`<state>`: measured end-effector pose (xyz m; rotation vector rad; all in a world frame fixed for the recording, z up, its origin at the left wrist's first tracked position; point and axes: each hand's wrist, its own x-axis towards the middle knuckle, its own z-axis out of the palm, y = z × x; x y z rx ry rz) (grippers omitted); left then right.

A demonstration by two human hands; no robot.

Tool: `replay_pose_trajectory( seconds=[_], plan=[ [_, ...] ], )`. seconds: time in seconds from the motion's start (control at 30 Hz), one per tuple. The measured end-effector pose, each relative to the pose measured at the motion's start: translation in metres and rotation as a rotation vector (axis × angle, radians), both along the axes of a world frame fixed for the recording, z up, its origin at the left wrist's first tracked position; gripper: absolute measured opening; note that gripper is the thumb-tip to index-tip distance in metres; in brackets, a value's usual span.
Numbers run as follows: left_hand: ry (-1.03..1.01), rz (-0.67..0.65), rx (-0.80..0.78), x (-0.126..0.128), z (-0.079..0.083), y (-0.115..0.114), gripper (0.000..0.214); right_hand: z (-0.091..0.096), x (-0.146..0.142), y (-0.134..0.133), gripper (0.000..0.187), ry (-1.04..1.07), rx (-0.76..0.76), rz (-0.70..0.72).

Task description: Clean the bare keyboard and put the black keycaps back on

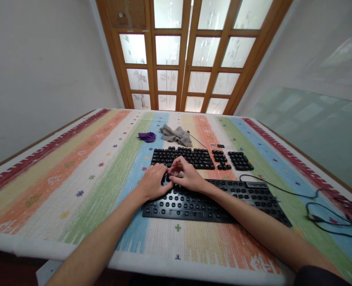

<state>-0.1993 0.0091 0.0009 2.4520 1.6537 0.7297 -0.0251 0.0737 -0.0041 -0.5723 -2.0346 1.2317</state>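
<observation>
A black keyboard base (190, 204) without keycaps lies across the near part of the table, its rows of bare key posts exposed. My left hand (154, 180) rests over its upper left corner, fingers curled and thumb pointing inward. Meeting it there, my right hand (189, 176) is bent in a pinch just above the upper row. A small pale patch shows under the right fingers, but what the fingertips hold is hidden. Behind the base, loose black keycaps (204, 159) are laid out in blocks in keyboard order, partly covered by my right hand.
Beyond the keycaps lie a grey cloth (176, 136), a purple cloth (146, 137), a thin rod (197, 139) and a small black piece (220, 146). The keyboard's black cable (289, 193) loops over the right side of the striped tablecloth (98, 186).
</observation>
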Motion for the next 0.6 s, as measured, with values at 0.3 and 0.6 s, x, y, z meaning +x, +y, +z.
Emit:
replay_pose_trajectory(
  seconds=[0.3,0.6],
  plan=[
    [-0.162,-0.126,-0.054,-0.006,0.007,-0.002,0.020,0.006,0.001,-0.007,0.029,-0.069,0.172,-0.015],
    [-0.291,-0.076,-0.097,-0.009,0.001,0.003,0.031,0.006,0.001,-0.011,0.018,-0.098,0.399,-0.019]
  ],
)
